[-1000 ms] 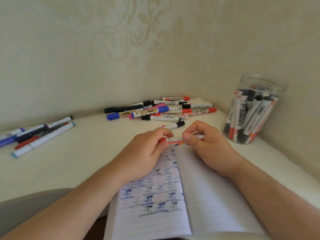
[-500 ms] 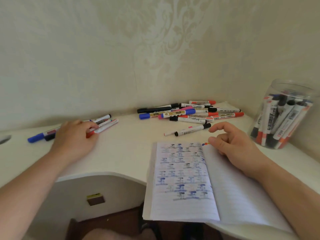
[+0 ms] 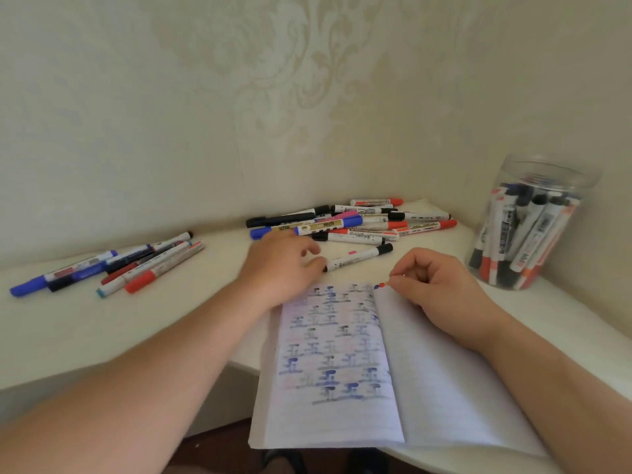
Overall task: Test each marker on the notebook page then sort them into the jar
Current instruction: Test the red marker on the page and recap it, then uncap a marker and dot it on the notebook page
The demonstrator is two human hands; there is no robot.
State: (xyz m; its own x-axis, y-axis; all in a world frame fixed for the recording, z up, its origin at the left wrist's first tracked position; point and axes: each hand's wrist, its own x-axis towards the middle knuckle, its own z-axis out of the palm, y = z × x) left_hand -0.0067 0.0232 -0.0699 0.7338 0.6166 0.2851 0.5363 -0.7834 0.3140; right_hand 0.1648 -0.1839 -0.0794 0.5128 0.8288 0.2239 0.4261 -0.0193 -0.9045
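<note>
An open lined notebook lies at the desk's front edge, its left page covered in blue and black test marks. Just behind it lies a white marker with a black cap. My left hand is blurred and reaches toward that marker's white end, with thumb and fingers spread close to the tip and nothing in its grasp. Resting on the top of the right page, my right hand has loosely curled fingers and holds nothing. A clear plastic jar with several markers upright in it stands at the right.
A pile of several black, blue, red and pink markers lies against the back wall. A second group of several markers lies at the left of the white desk. Walls close in behind and on the right.
Both hands held a red marker over the notebook. My left hand carried it to the left group, left it there, then swung right toward the black-capped marker. My right hand stayed on the page.
</note>
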